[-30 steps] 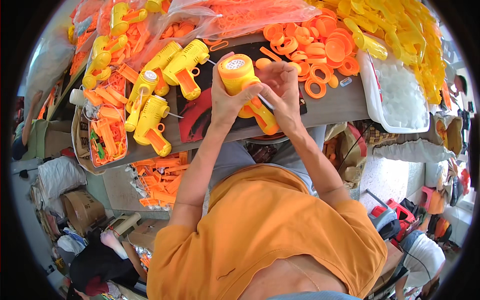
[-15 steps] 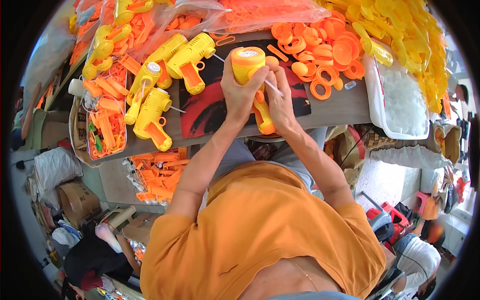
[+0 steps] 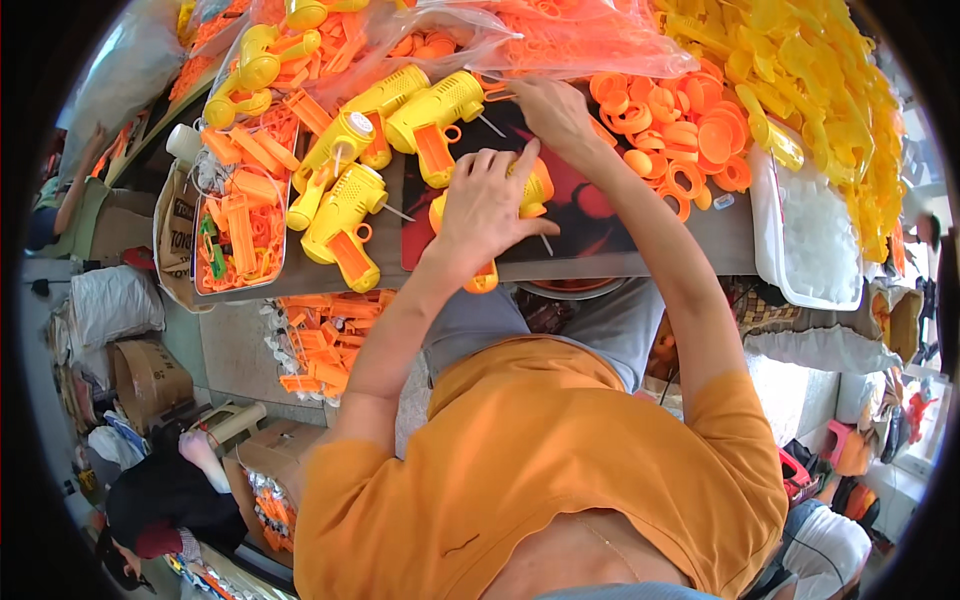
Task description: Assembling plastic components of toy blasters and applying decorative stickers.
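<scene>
A yellow hair-dryer-shaped toy (image 3: 540, 185) lies on the dark red-and-black mat. My left hand (image 3: 480, 205) covers its body, fingers over the far side and thumb on the near side. Much of the toy is hidden; an orange part of its grip and a thin pale rod show near the mat's front edge. At the far edge of the mat, my right hand (image 3: 555, 115) has its fingers curled at a thin orange loop-shaped piece (image 3: 494, 90). Left of my hands lie several similar yellow toys (image 3: 340, 220) with orange handle parts, some with thin rods sticking out.
An orange-filled bin (image 3: 240, 250) stands at the table's left. Orange rings and cups (image 3: 710, 135) are heaped on the right, beside a white tub (image 3: 765, 230) of translucent pieces. Yellow shells (image 3: 820, 100) pile up behind it. Clear plastic bags (image 3: 590, 45) lie at the back.
The toy I held upright in both hands now lies lower on the mat under my left hand. My right hand has left it and moved away to the orange loop. The view has shifted slightly.
</scene>
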`<state>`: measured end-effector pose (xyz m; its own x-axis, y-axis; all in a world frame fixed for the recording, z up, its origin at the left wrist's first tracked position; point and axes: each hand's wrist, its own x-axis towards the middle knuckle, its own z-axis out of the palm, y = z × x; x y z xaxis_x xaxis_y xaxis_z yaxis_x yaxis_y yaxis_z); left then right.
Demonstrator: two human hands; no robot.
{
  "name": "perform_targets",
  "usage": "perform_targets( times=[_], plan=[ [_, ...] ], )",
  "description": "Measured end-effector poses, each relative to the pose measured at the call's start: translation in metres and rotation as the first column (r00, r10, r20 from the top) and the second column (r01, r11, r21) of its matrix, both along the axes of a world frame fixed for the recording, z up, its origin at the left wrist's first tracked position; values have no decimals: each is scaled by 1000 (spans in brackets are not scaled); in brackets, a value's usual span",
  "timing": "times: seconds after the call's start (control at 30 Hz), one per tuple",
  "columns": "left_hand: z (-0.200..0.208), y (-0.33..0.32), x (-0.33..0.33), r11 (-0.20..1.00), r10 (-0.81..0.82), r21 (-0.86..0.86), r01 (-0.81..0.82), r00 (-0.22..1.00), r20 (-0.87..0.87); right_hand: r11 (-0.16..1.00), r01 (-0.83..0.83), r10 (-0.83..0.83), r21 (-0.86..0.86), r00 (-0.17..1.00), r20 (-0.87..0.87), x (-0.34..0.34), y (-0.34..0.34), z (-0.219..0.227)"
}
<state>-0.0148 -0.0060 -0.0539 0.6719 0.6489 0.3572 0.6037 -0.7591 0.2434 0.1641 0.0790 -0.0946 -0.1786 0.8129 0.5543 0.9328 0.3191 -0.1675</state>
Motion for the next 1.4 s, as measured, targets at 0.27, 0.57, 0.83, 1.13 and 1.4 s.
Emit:
perform_targets(
  times=[0.27, 0.57, 0.83, 1.13, 1.4],
  plan=[
    [-6, -35, -73, 960, 121, -271, -73, 979, 165, 988, -102, 60, 114, 946, 319, -1, 27, -23],
    [-19, -19, -46, 891, 124, -438, 118, 866, 485, 887, -298, 32, -352, 800, -599, 9, -76, 59],
    [-29, -5, 8, 826, 81, -506, 251, 834, 546, 883, -230, -38, -410, 835, -550, 16, -126, 50],
    [-38, -1, 10, 568, 323, -751, 336, 749, 579, 946, -101, 6, -307, 955, -297, 12, -124, 53],
    [-36, 3, 10, 600, 331, -751, 275, 769, 547, 991, -14, -18, -137, 973, -230, 6, -127, 49]
  ],
)
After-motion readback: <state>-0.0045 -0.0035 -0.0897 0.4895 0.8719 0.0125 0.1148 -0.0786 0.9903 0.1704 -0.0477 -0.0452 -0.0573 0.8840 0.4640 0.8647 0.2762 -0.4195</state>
